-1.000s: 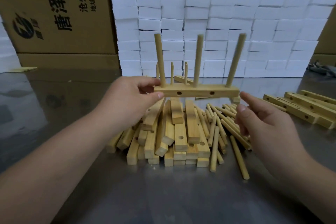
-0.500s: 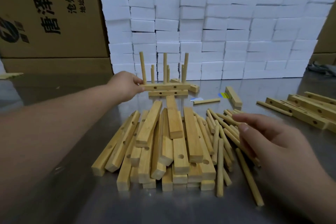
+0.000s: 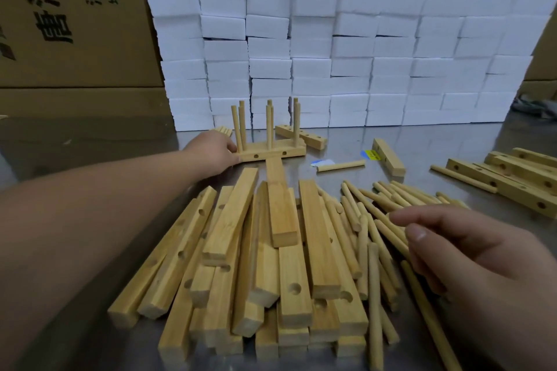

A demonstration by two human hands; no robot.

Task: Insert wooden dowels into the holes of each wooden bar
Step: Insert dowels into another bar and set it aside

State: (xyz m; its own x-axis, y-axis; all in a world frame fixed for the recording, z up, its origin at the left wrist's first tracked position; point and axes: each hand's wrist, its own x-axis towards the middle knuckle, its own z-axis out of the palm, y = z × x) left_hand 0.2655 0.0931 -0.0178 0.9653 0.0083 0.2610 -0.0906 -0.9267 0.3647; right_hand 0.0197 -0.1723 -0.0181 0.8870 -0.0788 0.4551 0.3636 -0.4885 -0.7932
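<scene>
Partly hidden, left hand (image 3: 211,153) fingers (image 3: 232,147) hold the doweled bar (image 3: 272,153).

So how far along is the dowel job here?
Done: one dowelled bar stands at the back, apparently a second right behind it. In hand: the left hand holds that bar's end; the right hand hovers open over the loose dowels, holding nothing. Left: most of it, the big pile of empty bars in front and further bars at the right.

Drilled bar (image 3: 271,154) flat, perhaps six upright dowels (image 3: 268,126), loose bars (image 3: 262,250) and loose dowels (image 3: 371,238) heaped nearer
</scene>
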